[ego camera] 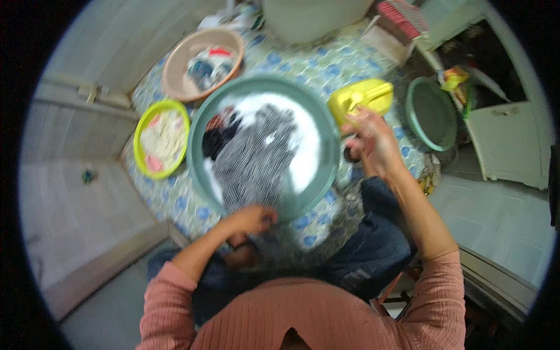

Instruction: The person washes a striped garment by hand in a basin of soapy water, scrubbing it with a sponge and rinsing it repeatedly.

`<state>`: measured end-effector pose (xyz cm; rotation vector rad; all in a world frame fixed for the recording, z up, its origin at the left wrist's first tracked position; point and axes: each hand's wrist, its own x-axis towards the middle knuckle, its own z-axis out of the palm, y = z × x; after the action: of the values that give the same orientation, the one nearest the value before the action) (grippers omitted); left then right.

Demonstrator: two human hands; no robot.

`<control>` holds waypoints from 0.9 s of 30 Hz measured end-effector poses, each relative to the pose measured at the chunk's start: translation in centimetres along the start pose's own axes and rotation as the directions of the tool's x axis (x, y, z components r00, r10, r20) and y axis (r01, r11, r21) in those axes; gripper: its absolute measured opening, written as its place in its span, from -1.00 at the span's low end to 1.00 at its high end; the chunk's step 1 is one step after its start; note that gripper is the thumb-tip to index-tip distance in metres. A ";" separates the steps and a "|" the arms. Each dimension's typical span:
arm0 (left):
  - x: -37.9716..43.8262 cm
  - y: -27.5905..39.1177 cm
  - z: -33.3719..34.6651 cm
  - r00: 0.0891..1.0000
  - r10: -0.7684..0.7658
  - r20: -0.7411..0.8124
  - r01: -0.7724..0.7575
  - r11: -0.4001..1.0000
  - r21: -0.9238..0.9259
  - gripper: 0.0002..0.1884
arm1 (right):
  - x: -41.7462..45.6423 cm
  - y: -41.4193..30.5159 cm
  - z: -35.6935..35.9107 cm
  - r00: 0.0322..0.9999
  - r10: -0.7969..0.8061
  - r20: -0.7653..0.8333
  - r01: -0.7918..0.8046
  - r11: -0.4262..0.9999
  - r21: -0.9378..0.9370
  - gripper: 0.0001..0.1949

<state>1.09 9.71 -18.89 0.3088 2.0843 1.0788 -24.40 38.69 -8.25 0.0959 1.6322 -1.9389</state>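
Note:
A large green plastic basin (326,153) stands before me on the floor. Inside it, a black-and-white striped garment (258,157) lies in white suds beside a dark cloth (218,140). My left hand (253,219) is at the basin's near rim, by the garment's lower end, its fingers curled; whether they grip cloth or rim is unclear. To the right, my blurred right hand (374,138) is raised with bent fingers. Its fingertips overlap the lower edge of a yellow plastic jug (372,98), near the cap; contact cannot be made out.
Left of the basin are a lime-green tub (139,146) with pale cloth and a peach basin (175,78) with clothes. A smaller green basin (431,118) stands at right, near a white cabinet (503,140). A pink dustpan or brush-like thing (402,17) is behind.

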 end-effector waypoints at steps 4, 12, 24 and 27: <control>-1.6 2.9 -3.0 0.972 -0.057 -0.227 0.021 0.987 -0.157 -0.76 | -6.4 9.5 7.7 0.747 0.659 0.091 -0.589 0.718 -0.370 -0.11; -5.4 9.4 1.6 0.889 0.253 -0.382 -0.305 0.949 -0.081 -0.77 | -9.2 17.4 14.7 0.775 0.612 0.159 -0.632 0.741 0.226 -0.26; -7.7 9.9 -1.9 0.627 0.440 -0.643 -0.298 0.898 0.323 -0.31 | -9.7 11.7 12.5 0.893 -0.189 0.408 0.419 0.678 -0.604 -0.75; -7.5 11.8 -4.1 0.673 0.553 -0.491 -0.418 0.832 0.365 -0.14 | -11.6 8.2 13.1 0.704 -0.237 0.670 0.705 0.348 -0.618 -0.72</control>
<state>1.85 10.68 -4.39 0.7752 2.7862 1.3770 -6.86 30.59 -7.40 -1.3466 2.1905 -1.0524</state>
